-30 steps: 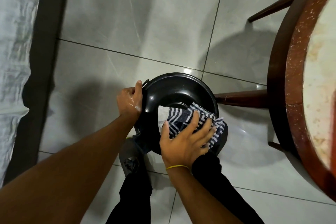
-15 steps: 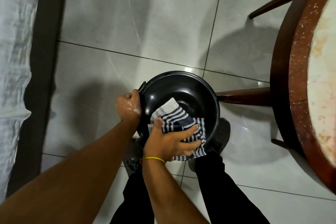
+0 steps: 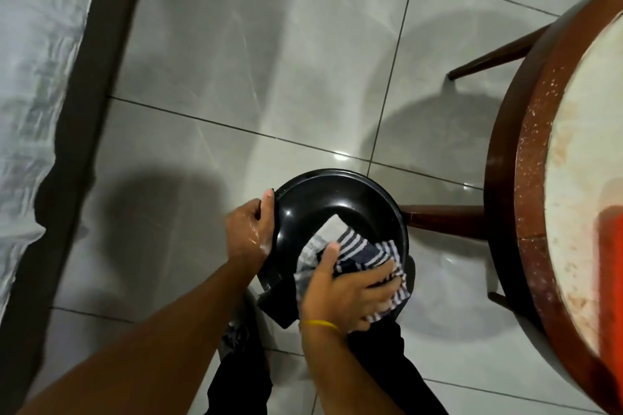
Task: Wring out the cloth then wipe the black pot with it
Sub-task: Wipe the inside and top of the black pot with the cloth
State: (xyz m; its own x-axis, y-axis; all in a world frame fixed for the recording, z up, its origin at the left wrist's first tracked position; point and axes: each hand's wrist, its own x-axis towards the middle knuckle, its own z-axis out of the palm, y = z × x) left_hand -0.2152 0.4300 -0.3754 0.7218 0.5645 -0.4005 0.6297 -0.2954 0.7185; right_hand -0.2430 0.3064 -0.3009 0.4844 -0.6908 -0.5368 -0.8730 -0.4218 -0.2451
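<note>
The pot (image 3: 337, 212) is held above the tiled floor (image 3: 236, 77), tilted toward the person, with the left hand (image 3: 247, 234) closed on its left rim, thumb at the top edge. The striped cloth (image 3: 364, 253) is pressed against the near inner wall and over the near rim by the right hand (image 3: 347, 290), fingers spread flat on it. Over the last second the cloth has been swept from the right of the rim to the left and now back toward the right, while the left hand has kept its grip. From this, wringing is judged done and wiping well under way; the far inner wall appears not yet covered. A round desk (image 3: 505, 178) stands to the right.
</note>
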